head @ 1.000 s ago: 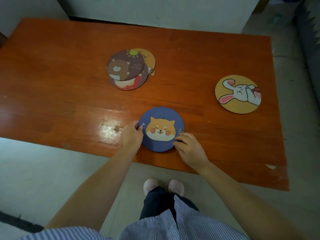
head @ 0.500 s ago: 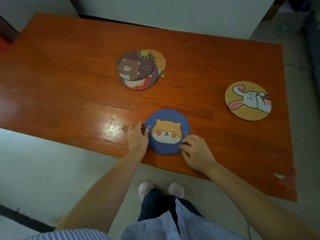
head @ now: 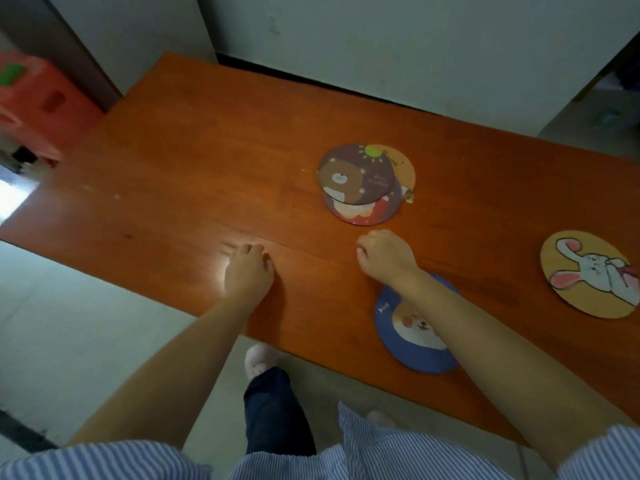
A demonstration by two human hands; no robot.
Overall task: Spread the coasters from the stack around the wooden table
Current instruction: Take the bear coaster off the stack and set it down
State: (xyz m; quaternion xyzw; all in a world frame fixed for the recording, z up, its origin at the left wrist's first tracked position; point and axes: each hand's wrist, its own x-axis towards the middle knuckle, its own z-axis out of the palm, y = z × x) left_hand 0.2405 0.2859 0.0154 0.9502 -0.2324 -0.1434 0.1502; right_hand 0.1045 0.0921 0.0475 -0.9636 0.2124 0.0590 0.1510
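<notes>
A loose stack of round coasters (head: 360,183) lies on the orange wooden table (head: 207,161), a brown bear coaster on top. A blue dog coaster (head: 412,336) rests flat near the front edge, partly under my right forearm. A yellow rabbit coaster (head: 592,273) lies at the right. My right hand (head: 384,254) hovers just in front of the stack, fingers curled, holding nothing. My left hand (head: 247,271) rests on the bare table to the left, fingers curled under, also with nothing in it.
A red plastic stool (head: 38,109) stands off the table's far left corner. A white wall (head: 381,46) runs behind the table. My feet and dark trousers (head: 273,396) are below the front edge.
Both hands have let go of the blue dog coaster. The right hand moved up toward the stack, the left hand slid left. The camera swung left.
</notes>
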